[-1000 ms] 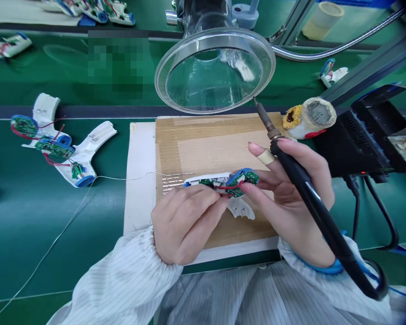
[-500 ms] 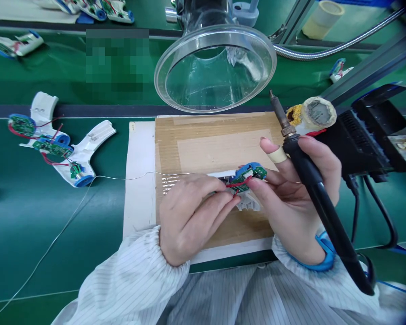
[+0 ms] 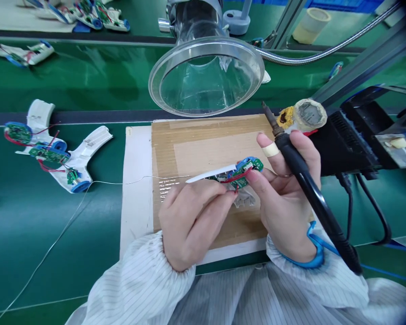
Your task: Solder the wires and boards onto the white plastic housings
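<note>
So I've got both sets of fingers busy here. My right fingers (image 3: 264,188) are doing double duty: thumb pressed on the green side of a little board assembly (image 3: 255,168), while the soldering iron (image 3: 299,169) sits slung between the raised ones, tip pointing away from me and well apart from the board. One of those raised fingers has a pale wrap (image 3: 271,150) on it. My left fingers (image 3: 205,192) are closed on the other end, tips right by the red wires (image 3: 238,175), though I can't tell whether they're pinching a wire or just the shell.

The assembly itself is up over the cardboard (image 3: 206,140) in front of me, white strip on its far edge. A thin solder wire (image 3: 110,183) runs in from the left and ends near my left knuckles. Over on the counter (image 3: 122,289) to the left there's another opened white shell (image 3: 83,155) with boards and red leads, and the clear hood (image 3: 206,109) hangs just past the cardboard. Black soldering station (image 3: 328,149) is on my right.
</note>
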